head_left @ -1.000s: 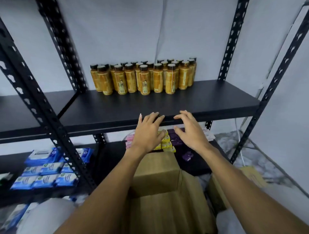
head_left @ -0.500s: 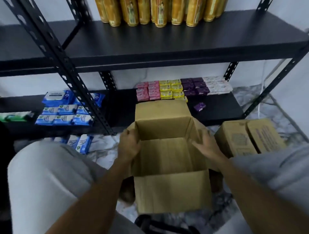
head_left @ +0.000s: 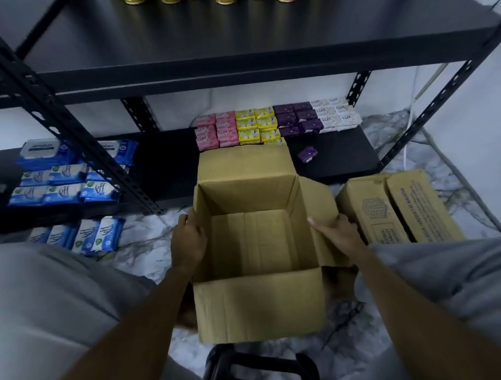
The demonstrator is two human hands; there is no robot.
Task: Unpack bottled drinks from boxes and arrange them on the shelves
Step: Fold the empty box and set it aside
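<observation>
- Bottled drinks [head_left: 224, 1]: only the gold bases of a row show, standing at the far top edge of the view on the upper shelf [head_left: 244, 40]. None is in either hand.
- Open carton [head_left: 257, 306]: sits on the marbled floor [head_left: 146, 238] between the person's knees, near the lower shelf [head_left: 339, 152]. All its flaps are up or splayed, and its inside shows bare cardboard with no bottle visible.
- Left hand [head_left: 187, 238]: fingers wrapped on the carton's left wall, grasping it from outside.
- Right hand [head_left: 336, 233]: thumb laid on top of the splayed right flap and fingers curled beneath it, grasping the flap.
- Sealed carton [head_left: 401, 208]: lies on the floor just right of the open one, printed side up and flaps closed.
- Lower shelf stock: soap bars [head_left: 257, 124] in pink, yellow, purple and white rows at the far edge, and one loose purple bar [head_left: 307, 154] lying apart from them. Blue wet-wipe packs [head_left: 62, 179] are in the left bay.
- Step in hand, as judged: this carton looks spent, so it wants clearing aside.
- Handling advice: an even grip on both sides would keep it from folding. It should be lifted clear of the loose purple bar and set down well away from the sealed carton, so that carton can be drawn between the knees and opened next.
</observation>
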